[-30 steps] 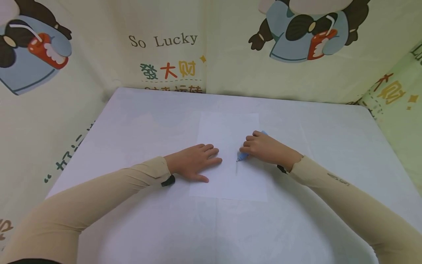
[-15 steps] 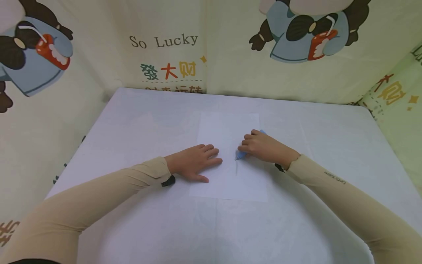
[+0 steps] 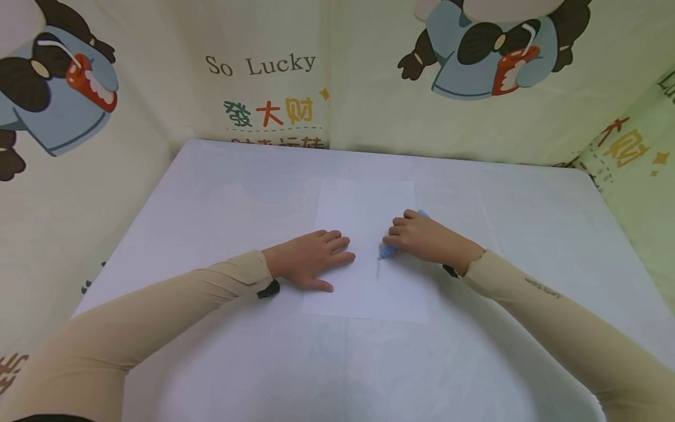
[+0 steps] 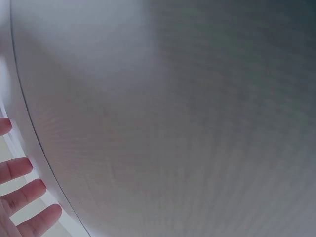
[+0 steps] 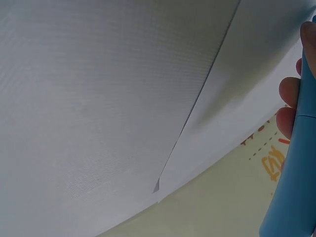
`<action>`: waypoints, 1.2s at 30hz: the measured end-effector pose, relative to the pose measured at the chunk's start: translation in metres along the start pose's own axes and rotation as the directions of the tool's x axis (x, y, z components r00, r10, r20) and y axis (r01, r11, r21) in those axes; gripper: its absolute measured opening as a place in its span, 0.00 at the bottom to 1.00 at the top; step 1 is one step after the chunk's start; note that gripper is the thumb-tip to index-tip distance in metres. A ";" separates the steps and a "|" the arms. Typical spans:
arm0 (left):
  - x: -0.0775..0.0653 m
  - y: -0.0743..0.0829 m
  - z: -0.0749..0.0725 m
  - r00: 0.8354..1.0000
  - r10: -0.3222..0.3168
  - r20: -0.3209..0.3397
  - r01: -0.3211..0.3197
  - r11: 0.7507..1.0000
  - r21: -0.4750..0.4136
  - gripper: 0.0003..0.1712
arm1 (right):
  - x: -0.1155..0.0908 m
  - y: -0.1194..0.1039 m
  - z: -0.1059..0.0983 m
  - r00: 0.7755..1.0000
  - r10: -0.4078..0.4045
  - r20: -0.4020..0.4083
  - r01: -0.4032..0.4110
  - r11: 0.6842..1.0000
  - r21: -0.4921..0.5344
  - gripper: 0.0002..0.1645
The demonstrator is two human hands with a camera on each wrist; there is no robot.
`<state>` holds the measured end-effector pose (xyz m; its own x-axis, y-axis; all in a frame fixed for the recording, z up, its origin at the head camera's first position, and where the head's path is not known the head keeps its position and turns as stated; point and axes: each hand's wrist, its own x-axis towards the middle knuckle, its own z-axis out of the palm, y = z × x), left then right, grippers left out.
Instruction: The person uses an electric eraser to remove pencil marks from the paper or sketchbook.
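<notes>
So, over the white paper (image 3: 358, 202), the right hand (image 3: 429, 236) has the blue pen (image 3: 388, 251), its grip narrow, and the right wrist view shows fingers folded round that thick barrel. Look at the slant: the pen's long axis runs from its back end, away to the right, down leftward to a tip pointing toward the person. That tip sits just at the far end of a thin, faint line (image 3: 377, 271), which runs almost straight back toward the person; whether it presses the sheet, I cannot tell. Across on the left, the left hand (image 3: 310, 259) rests with fingers spread over the paper's left edge and the desk (image 3: 248, 357), holding nothing, well apart from the pen; the right hand is plainly nearer the line's far end
</notes>
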<state>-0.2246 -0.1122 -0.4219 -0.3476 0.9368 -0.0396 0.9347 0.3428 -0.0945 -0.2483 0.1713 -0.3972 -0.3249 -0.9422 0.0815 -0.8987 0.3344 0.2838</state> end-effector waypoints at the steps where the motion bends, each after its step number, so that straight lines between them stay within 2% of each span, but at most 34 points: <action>1: 0.000 0.000 0.000 1.000 0.001 -0.001 -0.001 1.000 -0.002 0.38 | 0.001 0.000 0.000 1.000 0.003 -0.004 -0.003 1.000 0.002 0.16; 7: 0.001 0.001 0.001 1.000 -0.003 0.010 0.002 1.000 0.002 0.38 | 0.005 0.003 0.003 1.000 0.017 -0.006 -0.017 1.000 0.017 0.16; 19: 0.000 0.001 -0.002 1.000 -0.007 0.024 0.007 1.000 0.000 0.38 | -0.002 -0.002 -0.003 0.999 0.003 0.035 -0.002 1.000 -0.005 0.16; 27: 0.001 0.001 -0.001 1.000 -0.008 0.024 0.008 1.000 -0.019 0.38 | 0.003 0.002 0.000 1.000 0.011 0.015 -0.011 1.000 0.000 0.15; 36: 0.001 0.001 -0.001 0.999 -0.006 0.031 0.006 1.000 -0.006 0.38 | -0.005 -0.003 -0.001 1.000 -0.008 -0.003 0.008 1.000 -0.016 0.15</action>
<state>-0.2236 -0.1109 -0.4212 -0.3556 0.9320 -0.0702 0.9328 0.3492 -0.0887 -0.2434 0.1745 -0.3976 -0.3171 -0.9448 0.0821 -0.8964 0.3268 0.2995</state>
